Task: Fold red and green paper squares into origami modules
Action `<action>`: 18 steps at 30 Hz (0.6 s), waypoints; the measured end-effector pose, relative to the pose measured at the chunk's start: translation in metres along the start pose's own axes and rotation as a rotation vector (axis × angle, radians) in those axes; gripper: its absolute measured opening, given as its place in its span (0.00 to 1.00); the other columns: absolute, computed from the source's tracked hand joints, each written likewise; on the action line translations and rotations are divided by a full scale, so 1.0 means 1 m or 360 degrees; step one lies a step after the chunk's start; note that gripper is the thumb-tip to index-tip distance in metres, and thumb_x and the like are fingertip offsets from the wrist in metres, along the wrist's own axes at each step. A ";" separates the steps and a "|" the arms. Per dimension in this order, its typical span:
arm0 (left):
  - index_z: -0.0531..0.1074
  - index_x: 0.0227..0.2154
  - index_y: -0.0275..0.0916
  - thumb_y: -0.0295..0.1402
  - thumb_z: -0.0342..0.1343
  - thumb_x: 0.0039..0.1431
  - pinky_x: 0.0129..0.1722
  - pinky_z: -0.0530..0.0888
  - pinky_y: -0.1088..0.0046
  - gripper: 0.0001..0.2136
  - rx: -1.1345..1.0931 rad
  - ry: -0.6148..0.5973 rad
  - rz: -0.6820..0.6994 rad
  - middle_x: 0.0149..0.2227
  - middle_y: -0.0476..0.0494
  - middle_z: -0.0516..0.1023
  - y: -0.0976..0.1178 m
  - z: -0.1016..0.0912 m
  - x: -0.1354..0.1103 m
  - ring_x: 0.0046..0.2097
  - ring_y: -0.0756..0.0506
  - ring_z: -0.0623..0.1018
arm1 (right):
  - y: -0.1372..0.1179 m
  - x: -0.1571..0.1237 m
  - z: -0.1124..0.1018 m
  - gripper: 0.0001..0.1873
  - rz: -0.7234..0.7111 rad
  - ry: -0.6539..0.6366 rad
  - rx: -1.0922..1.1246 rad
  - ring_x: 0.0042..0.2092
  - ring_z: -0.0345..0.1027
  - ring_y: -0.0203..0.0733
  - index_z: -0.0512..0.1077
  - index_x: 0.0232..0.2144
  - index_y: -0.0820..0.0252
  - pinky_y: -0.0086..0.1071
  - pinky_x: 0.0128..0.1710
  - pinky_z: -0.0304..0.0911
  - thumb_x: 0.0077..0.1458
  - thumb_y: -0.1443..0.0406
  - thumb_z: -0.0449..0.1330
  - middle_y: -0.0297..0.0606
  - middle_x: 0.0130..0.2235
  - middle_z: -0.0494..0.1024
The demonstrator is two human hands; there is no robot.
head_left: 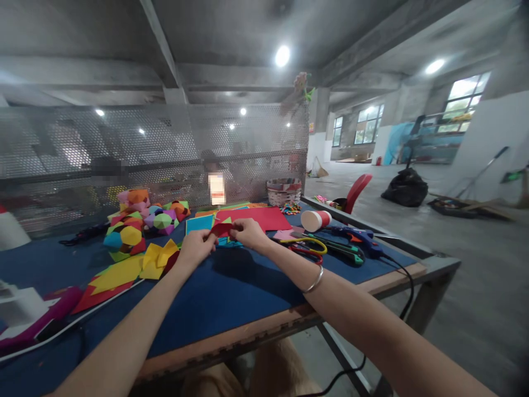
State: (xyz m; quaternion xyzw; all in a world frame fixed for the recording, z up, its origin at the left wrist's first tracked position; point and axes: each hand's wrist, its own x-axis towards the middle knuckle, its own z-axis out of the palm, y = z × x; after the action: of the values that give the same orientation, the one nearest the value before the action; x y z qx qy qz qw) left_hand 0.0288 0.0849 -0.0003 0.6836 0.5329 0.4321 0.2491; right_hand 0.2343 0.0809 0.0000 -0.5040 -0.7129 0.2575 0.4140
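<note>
Both of my hands hold one small folded piece of red paper point(222, 228) above the blue table mat point(231, 286). My left hand point(197, 245) pinches its left end with closed fingers. My right hand point(248, 231) pinches the right end, and a silver bangle point(314, 282) rides on that wrist. Just behind the hands lie a large red paper sheet point(264, 217) and a blue sheet point(199, 223). Folded yellow paper pieces point(159, 257) sit to the left of my left hand.
Colourful paper polyhedra point(140, 220) pile at the back left. Scissors point(303, 248), a blue glue gun point(359, 238) with its black cable and a red-and-white tape roll point(314, 220) lie at the right. A woven basket point(284, 192) stands by the perforated metal screen point(124, 160).
</note>
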 end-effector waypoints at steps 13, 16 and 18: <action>0.78 0.52 0.37 0.44 0.62 0.76 0.42 0.84 0.64 0.15 -0.0231 0.0689 0.0153 0.47 0.43 0.83 0.024 -0.043 -0.001 0.41 0.45 0.84 | -0.013 -0.013 0.045 0.19 -0.0122 -0.0464 -0.0169 0.53 0.79 0.51 0.76 0.58 0.61 0.48 0.52 0.79 0.72 0.57 0.67 0.44 0.58 0.80; 0.77 0.53 0.37 0.44 0.62 0.76 0.43 0.84 0.62 0.15 -0.0271 0.0702 0.0142 0.48 0.42 0.83 0.025 -0.042 -0.002 0.43 0.44 0.84 | -0.026 -0.015 0.065 0.18 -0.0138 -0.0461 -0.0267 0.53 0.79 0.50 0.76 0.59 0.60 0.48 0.53 0.79 0.73 0.57 0.67 0.45 0.58 0.80; 0.77 0.54 0.37 0.44 0.62 0.76 0.45 0.84 0.61 0.16 -0.0285 0.0705 0.0130 0.50 0.42 0.82 0.026 -0.042 -0.003 0.45 0.43 0.84 | -0.033 -0.014 0.075 0.18 -0.0140 -0.0436 -0.0338 0.54 0.79 0.50 0.76 0.59 0.59 0.48 0.54 0.79 0.73 0.57 0.66 0.45 0.59 0.79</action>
State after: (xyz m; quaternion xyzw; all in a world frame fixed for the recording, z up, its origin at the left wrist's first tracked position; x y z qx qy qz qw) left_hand 0.0061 0.0693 0.0412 0.5684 0.5060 0.6266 0.1681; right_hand 0.1555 0.0593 -0.0182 -0.4735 -0.8072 0.2286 0.2683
